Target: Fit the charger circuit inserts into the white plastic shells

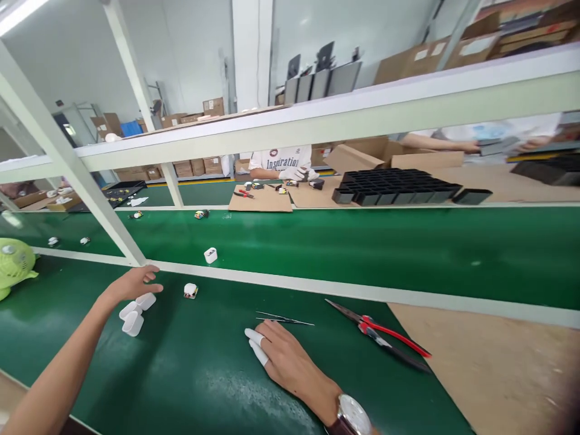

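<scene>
My left hand (pixel 133 283) is raised above the green table with thumb and fingers apart, holding nothing. Just below it several white plastic cups (pixel 133 323) sit in a cluster. To its right is a small white-topped component (pixel 191 291) with coloured parts. My right hand (pixel 285 356), white covers on two of its fingers, lies on the table with the fingers stretched out. A pair of metal tweezers (pixel 290 320) lies right at its fingertips; whether they touch cannot be made out. Further right rest long-nose pliers (pixel 378 332) with red and black handles.
Beyond a pale rail runs a green conveyor belt (pixel 362 241) with a white cup (pixel 211 255) and small components. A shelf post (pixel 86 175) rises by my left hand. A green fan (pixel 16 266) stands far left, cardboard (pixel 498 356) lies right. Two people work opposite near black housings (pixel 399 184).
</scene>
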The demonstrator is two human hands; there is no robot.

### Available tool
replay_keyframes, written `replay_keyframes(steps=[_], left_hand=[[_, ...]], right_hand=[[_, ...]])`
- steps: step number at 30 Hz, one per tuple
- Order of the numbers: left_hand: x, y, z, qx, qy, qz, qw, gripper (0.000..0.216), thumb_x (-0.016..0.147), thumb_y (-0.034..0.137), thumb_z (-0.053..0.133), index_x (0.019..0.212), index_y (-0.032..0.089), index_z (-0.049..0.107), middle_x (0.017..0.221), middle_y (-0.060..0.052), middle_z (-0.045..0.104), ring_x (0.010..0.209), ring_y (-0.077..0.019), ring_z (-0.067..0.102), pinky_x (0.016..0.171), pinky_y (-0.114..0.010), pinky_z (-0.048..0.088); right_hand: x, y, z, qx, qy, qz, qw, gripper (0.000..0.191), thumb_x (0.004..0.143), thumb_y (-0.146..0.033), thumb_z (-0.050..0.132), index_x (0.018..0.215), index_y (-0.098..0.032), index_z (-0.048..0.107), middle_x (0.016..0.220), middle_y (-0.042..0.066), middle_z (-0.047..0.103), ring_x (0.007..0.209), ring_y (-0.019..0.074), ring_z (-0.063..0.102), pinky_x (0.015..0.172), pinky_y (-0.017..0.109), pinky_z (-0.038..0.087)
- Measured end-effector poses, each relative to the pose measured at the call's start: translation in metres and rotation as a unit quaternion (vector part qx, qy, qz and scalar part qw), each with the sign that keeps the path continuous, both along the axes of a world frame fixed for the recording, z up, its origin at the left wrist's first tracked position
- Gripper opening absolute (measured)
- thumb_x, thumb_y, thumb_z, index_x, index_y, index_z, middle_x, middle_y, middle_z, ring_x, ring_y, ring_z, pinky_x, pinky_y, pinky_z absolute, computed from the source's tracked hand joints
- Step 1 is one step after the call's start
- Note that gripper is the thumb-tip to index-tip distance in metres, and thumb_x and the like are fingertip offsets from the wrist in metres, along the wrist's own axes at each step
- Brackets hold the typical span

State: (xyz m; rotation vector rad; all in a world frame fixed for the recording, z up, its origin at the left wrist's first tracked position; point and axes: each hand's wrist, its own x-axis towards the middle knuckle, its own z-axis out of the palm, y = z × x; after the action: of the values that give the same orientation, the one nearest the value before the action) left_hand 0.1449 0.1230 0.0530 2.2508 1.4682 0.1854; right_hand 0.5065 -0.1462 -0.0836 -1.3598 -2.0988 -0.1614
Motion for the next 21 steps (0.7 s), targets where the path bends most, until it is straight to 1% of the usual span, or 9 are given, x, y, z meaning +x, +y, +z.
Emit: replay_keyframes(steps=[3, 6, 8, 9, 12, 14, 17, 19, 21], left_hand=[[-0.029, -0.018, -0.008, -0.003, 0.023, 0.02, 1.0, 0.068, 0.065, 0.058, 0.081, 0.12, 0.019, 0.074, 0.104, -0.012, 0.081, 0.098, -0.0364, 0.076, 0.083, -0.041, 0.06], [-0.031, -0.031, -0.017, 0.031, 0.021, 0.025, 0.999, 0.053, 0.075, 0.055, 0.072, 0.114, 0.02, 0.075, 0.105, -0.012, 0.08, 0.099, -0.0374, 0.075, 0.082, -0.042, 0.058], [-0.019, -0.041, -0.018, 0.066, 0.005, 0.017, 0.998, 0.051, 0.085, 0.055, 0.063, 0.123, 0.022, 0.071, 0.11, -0.011, 0.079, 0.104, -0.0348, 0.074, 0.087, -0.04, 0.057], [-0.01, -0.047, -0.017, 0.084, -0.013, 0.008, 0.996, 0.051, 0.089, 0.055, 0.058, 0.129, 0.023, 0.067, 0.112, -0.009, 0.078, 0.103, -0.032, 0.074, 0.088, -0.039, 0.056], [0.022, -0.07, -0.01, 0.131, -0.09, -0.046, 0.986, 0.046, 0.099, 0.05, 0.049, 0.138, 0.027, 0.061, 0.116, -0.006, 0.075, 0.084, -0.0227, 0.074, 0.081, -0.034, 0.057], [0.041, -0.085, -0.006, 0.15, -0.129, -0.085, 0.976, 0.039, 0.101, 0.043, 0.049, 0.133, 0.026, 0.063, 0.123, -0.008, 0.072, 0.078, -0.0196, 0.072, 0.075, -0.033, 0.058], [0.055, -0.103, -0.009, 0.151, -0.148, -0.127, 0.969, 0.032, 0.102, 0.037, 0.05, 0.128, 0.025, 0.064, 0.129, -0.009, 0.069, 0.084, -0.0195, 0.072, 0.073, -0.031, 0.058], [0.056, -0.111, -0.018, 0.127, -0.149, -0.158, 0.968, 0.031, 0.102, 0.039, 0.054, 0.128, 0.026, 0.063, 0.128, -0.008, 0.069, 0.088, -0.0199, 0.071, 0.073, -0.03, 0.057], [0.054, -0.117, -0.031, 0.089, -0.139, -0.193, 0.967, 0.035, 0.1, 0.043, 0.061, 0.131, 0.028, 0.063, 0.126, -0.007, 0.068, 0.085, -0.0193, 0.069, 0.073, -0.031, 0.057]], right_hand=[[-0.013, 0.012, 0.007, 0.005, 0.016, -0.001, 1.0, 0.026, 0.105, -0.014, 0.047, 0.125, -0.018, 0.063, 0.102, 0.009, 0.068, 0.092, 0.0254, 0.065, 0.088, 0.045, 0.059], [-0.039, 0.04, 0.017, -0.015, 0.004, 0.011, 1.0, 0.029, 0.105, -0.018, 0.051, 0.131, -0.018, 0.061, 0.11, 0.011, 0.069, 0.097, 0.0266, 0.066, 0.091, 0.046, 0.059], [-0.06, 0.069, 0.025, -0.037, -0.009, 0.019, 0.999, 0.03, 0.102, -0.017, 0.055, 0.132, -0.016, 0.062, 0.121, 0.013, 0.068, 0.103, 0.028, 0.065, 0.093, 0.047, 0.058], [-0.071, 0.085, 0.028, -0.048, -0.013, 0.023, 0.998, 0.033, 0.1, -0.017, 0.058, 0.132, -0.015, 0.062, 0.13, 0.015, 0.066, 0.109, 0.029, 0.064, 0.097, 0.047, 0.057], [-0.099, 0.128, 0.036, -0.077, -0.029, 0.038, 0.996, 0.037, 0.094, -0.014, 0.062, 0.131, -0.015, 0.063, 0.154, 0.016, 0.052, 0.129, 0.032, 0.056, 0.105, 0.048, 0.053], [-0.109, 0.145, 0.038, -0.089, -0.042, 0.048, 0.994, 0.033, 0.091, -0.012, 0.063, 0.124, -0.016, 0.067, 0.156, 0.014, 0.051, 0.131, 0.0316, 0.055, 0.102, 0.046, 0.053], [-0.107, 0.14, 0.037, -0.1, -0.056, 0.046, 0.992, 0.027, 0.088, -0.008, 0.064, 0.113, -0.016, 0.07, 0.145, 0.013, 0.06, 0.121, 0.0301, 0.059, 0.098, 0.045, 0.054], [-0.096, 0.12, 0.034, -0.109, -0.058, 0.028, 0.992, 0.02, 0.093, -0.011, 0.062, 0.11, -0.016, 0.069, 0.132, 0.014, 0.063, 0.112, 0.0295, 0.061, 0.096, 0.046, 0.053], [-0.082, 0.095, 0.031, -0.122, -0.056, 0.003, 0.991, 0.012, 0.099, -0.02, 0.06, 0.106, -0.015, 0.068, 0.119, 0.015, 0.064, 0.103, 0.029, 0.061, 0.091, 0.047, 0.054]])
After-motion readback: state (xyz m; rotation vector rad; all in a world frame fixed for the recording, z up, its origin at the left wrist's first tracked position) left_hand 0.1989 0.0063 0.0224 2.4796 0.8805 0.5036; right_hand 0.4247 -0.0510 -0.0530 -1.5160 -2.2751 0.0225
